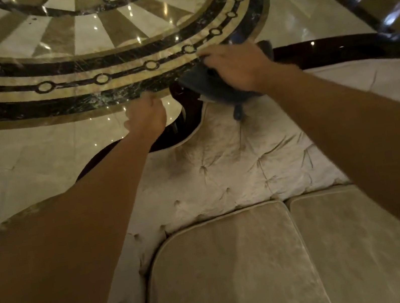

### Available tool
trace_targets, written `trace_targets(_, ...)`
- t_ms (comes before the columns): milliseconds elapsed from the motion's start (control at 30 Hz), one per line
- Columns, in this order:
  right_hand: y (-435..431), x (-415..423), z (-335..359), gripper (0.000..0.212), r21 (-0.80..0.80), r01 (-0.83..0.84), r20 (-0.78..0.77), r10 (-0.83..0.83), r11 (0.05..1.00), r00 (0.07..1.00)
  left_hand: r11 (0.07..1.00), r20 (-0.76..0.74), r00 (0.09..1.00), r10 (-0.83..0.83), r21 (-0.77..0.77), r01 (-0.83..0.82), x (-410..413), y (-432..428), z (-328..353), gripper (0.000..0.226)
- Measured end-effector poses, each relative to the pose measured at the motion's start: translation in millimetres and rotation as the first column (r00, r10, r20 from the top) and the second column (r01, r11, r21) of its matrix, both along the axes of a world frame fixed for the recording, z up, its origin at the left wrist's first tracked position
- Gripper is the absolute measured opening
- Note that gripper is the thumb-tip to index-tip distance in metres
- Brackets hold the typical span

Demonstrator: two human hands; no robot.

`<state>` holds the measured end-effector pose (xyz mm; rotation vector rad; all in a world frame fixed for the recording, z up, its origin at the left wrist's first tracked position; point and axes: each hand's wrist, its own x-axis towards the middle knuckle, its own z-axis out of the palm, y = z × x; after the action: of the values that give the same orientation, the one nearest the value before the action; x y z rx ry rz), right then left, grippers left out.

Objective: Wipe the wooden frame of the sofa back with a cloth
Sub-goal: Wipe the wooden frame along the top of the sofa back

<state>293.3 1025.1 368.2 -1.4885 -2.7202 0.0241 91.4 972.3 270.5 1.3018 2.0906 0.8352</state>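
I'm seeing the right hand (237, 65) pressing flat on the cloth (211, 86), fingers spread over it, palm down. Cloth is blue-grey, bunched, lying on the frame (335, 48) at the top edge of the sofa back, one corner hanging down onto the tufted upholstery (222, 163). Left hand (146, 115) is curled into a loose fist, holding nothing I can make out, sitting at the frame's curved dip just left of the cloth. Frame is dark and glossy. Two seat cushions (226, 266) are lying below the back. Patterned marble floor (95, 36) is showing beyond the sofa.
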Motion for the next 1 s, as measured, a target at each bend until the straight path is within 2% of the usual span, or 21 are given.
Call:
trace_targets(33, -4.9, -1.3, -8.1, 0.043, 0.082, -0.007, 0.059, 0.002, 0.997, 0.998, 0.99, 0.083, 0.995, 0.064, 0.121, -0.074, 18.0, 5.6, 19.2, 0.037)
trace_targets(67, -8.0, 1.0, -14.6, 0.048, 0.167, 0.007, 0.076, -0.02, 0.986, 0.997, 0.974, 0.103, 0.991, 0.091, 0.2, -0.11, 32.5, 9.9, 34.4, 0.037)
trace_targets(133, -4.8, 23.3, -18.8, 0.051, 0.295, 0.07, 0.018, -0.079, 0.953, 0.997, 0.966, -0.021, 0.998, 0.056, 0.254, -0.049, 58.9, 14.8, 55.3, 0.038)
trace_targets(233, 21.6, 103.6, -17.1, 0.048, 0.38, 0.189, -0.031, -0.192, 0.905, 0.981, 0.967, -0.292, 0.954, -0.062, 0.219, 0.13, 102.6, 17.7, 68.8, 0.043)
trace_targets(300, 39.3, 166.3, -8.9, 0.049, 0.375, 0.326, -0.101, -0.311, 0.868, 0.945, 0.973, -0.438, 0.894, -0.094, 0.152, 0.176, 134.4, 21.6, 71.1, 0.047)
trace_targets(400, 39.8, 192.8, -13.5, 0.048, 0.338, 0.427, -0.222, -0.37, 0.839, 0.902, 0.986, -0.54, 0.834, -0.114, 0.039, 0.16, 175.4, 37.0, 73.5, 0.053)
trace_targets(500, 26.5, 174.7, -31.0, 0.047, 0.303, 0.311, -0.298, -0.22, 0.901, 0.929, 0.996, -0.57, 0.817, -0.081, -0.025, 0.081, 223.8, 56.0, 77.4, 0.056)
trace_targets(567, 29.9, 197.4, -27.8, 0.05, 0.308, 0.2, -0.269, -0.116, 0.93, 0.956, 0.999, -0.552, 0.833, -0.031, -0.048, 0.005, 247.9, 66.2, 79.9, 0.06)
trace_targets(600, 40.1, 223.1, -24.5, 0.052, 0.3, 0.205, -0.255, -0.129, 0.932, 0.958, 0.997, -0.533, 0.845, -0.031, -0.077, -0.012, 256.8, 69.8, 81.3, 0.061)
trace_targets(667, 63.0, 285.7, -20.8, 0.057, 0.249, 0.325, -0.262, -0.26, 0.912, 0.929, 0.99, -0.53, 0.846, -0.051, -0.141, -0.029, 266.3, 75.4, 81.2, 0.064)
trace_targets(767, 75.9, 346.1, -21.2, 0.059, 0.13, 0.531, -0.283, -0.482, 0.837, 0.829, 0.977, -0.593, 0.804, -0.054, -0.198, -0.08, 268.5, 80.8, 78.4, 0.071)
trace_targets(867, 71.0, 305.5, -19.4, 0.052, 0.062, 0.565, -0.334, -0.516, 0.823, 0.788, 0.978, -0.623, 0.782, -0.022, -0.174, -0.111, 274.7, 79.5, 77.5, 0.071)
trace_targets(1000, 43.0, 234.7, -27.3, 0.046, 0.169, 0.319, -0.321, -0.255, 0.932, 0.912, 0.975, -0.622, 0.783, -0.008, -0.18, -0.133, 275.1, 79.3, 78.4, 0.067)
